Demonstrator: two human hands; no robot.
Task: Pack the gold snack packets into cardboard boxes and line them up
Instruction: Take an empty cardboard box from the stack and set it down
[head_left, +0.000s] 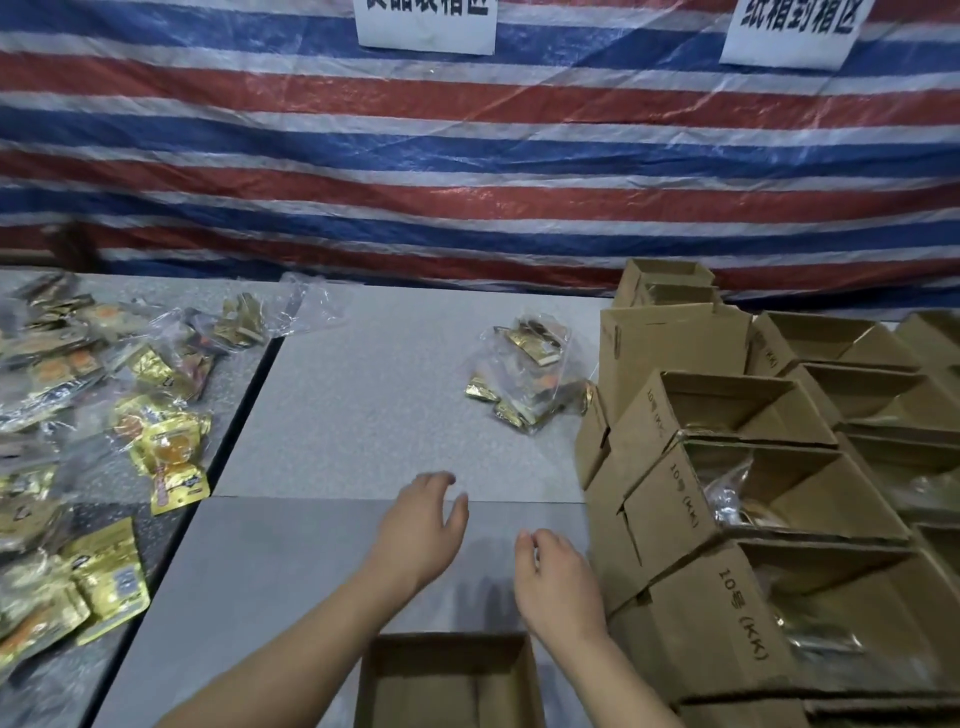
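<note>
The open brown cardboard box (450, 679) nearest the person is cut off by the bottom edge, so its floor and any contents cannot be made out. Above it, both bare hands hover over the grey speckled tabletop (363, 395) with fingers loosely spread and holding nothing: the left hand (422, 525) farther forward, the right hand (558, 579) nearer the row of brown cardboard boxes stamped "10号 (KK)" (727, 519) along the right side. Shiny wrapping shows inside some of those boxes, probably packed packets, though glare blurs it. A clear plastic bag of gold foil snack packets (527, 374) lies well ahead of the fingertips, just beside the box row. A loose heap of gold snack packets in clear wrap (78, 441) spreads across the left, partly cropped.
</note>
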